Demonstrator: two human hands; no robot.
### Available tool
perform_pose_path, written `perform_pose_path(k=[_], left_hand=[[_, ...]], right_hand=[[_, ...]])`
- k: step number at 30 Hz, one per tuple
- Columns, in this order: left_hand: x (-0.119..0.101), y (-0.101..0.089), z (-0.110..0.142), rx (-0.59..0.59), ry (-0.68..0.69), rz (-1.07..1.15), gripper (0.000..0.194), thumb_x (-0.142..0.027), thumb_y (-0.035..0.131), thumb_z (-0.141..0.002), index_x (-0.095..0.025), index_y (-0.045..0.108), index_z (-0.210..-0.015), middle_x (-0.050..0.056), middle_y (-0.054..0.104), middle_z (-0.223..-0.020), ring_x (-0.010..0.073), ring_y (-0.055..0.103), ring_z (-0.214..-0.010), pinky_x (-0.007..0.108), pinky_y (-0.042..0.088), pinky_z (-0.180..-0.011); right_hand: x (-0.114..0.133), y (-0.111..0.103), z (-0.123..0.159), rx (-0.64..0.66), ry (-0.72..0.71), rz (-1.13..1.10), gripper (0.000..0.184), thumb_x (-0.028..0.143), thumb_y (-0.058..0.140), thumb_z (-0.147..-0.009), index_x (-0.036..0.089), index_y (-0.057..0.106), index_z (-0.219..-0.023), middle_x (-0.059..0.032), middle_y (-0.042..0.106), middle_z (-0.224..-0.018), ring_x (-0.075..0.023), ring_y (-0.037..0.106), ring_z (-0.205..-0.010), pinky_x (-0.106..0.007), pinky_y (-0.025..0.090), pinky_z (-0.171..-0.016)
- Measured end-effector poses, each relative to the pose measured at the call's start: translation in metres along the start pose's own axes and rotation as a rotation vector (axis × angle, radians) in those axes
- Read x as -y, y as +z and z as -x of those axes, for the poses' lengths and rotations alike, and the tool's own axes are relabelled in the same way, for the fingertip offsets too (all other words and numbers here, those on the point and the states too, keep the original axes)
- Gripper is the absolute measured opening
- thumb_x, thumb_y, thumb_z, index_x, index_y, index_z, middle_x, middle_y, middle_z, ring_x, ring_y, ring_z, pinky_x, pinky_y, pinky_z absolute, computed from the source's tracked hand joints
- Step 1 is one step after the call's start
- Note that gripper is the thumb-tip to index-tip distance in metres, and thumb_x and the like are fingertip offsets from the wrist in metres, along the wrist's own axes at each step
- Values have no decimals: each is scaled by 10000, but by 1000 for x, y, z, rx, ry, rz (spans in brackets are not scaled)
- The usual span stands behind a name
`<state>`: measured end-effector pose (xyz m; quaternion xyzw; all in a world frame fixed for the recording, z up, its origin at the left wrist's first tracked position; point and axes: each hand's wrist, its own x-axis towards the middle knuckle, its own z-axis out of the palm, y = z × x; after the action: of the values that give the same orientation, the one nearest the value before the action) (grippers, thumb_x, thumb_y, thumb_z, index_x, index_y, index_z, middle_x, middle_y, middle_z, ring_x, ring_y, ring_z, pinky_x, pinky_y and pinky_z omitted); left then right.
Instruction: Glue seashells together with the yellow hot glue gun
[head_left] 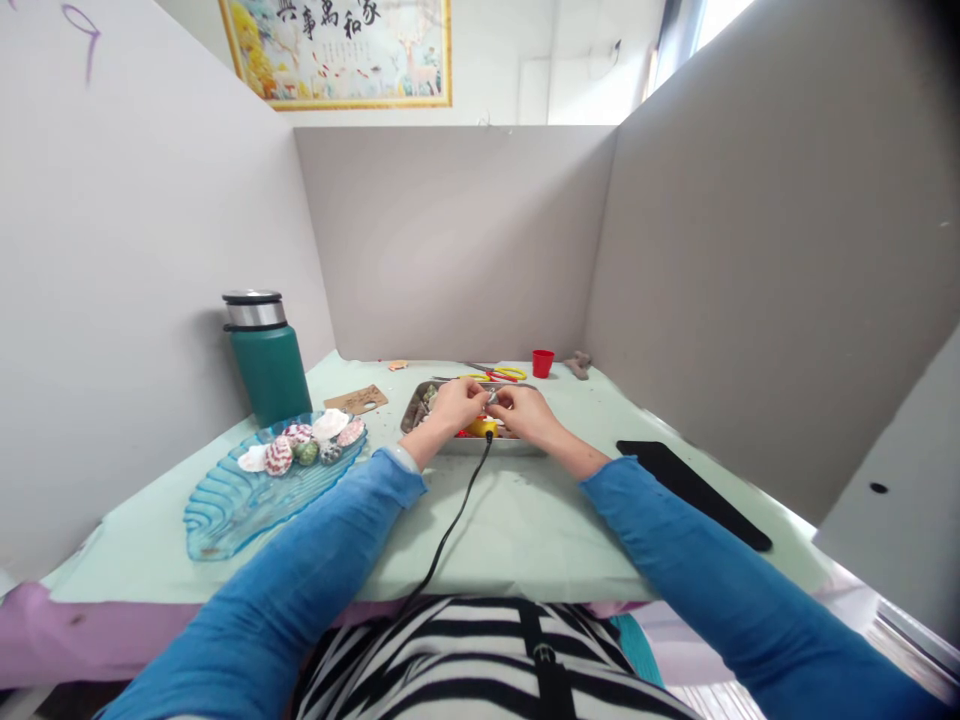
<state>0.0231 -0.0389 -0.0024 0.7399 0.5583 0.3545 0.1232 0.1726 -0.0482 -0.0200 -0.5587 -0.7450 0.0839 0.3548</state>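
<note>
My left hand [457, 403] and my right hand [525, 410] meet over a metal tray [414, 405] in the middle of the table. Both pinch a small pale piece [493, 397] between their fingertips; it is too small to tell what it is. Just below the hands lies a yellow tool [482, 428] with a black cord [450, 525] that runs back toward my body. Small shells and red bits lie in the tray, partly hidden by my hands.
A blue glass shell-shaped dish [232, 500] with several shells stands at the left, a green flask [266, 360] behind it. Yellow-handled scissors [499, 374], a red cup [543, 362] and a brown card [358, 400] lie farther back. A black strip [690, 490] lies at the right. Grey partitions wall three sides.
</note>
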Motion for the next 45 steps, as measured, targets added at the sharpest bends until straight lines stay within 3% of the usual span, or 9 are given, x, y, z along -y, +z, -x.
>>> perform_pose_path(k=[10, 45], left_hand=[[1, 0, 0, 9, 41, -36, 116, -255, 579, -793, -176, 655, -755, 45, 690, -770, 161, 607, -726, 259, 439, -702], [3, 0, -1, -6, 78, 30, 103, -251, 580, -787, -186, 658, -772, 22, 704, -803, 145, 614, -740, 241, 450, -709]], right_hand=[[-1, 1, -1, 11, -34, 56, 189, 320, 566, -765, 181, 587, -638, -31, 650, -654, -136, 535, -596, -237, 318, -537], [6, -4, 3, 20, 3, 37, 162, 313, 575, -776, 183, 621, -691, -38, 665, -682, -156, 575, -642, -238, 364, -577]])
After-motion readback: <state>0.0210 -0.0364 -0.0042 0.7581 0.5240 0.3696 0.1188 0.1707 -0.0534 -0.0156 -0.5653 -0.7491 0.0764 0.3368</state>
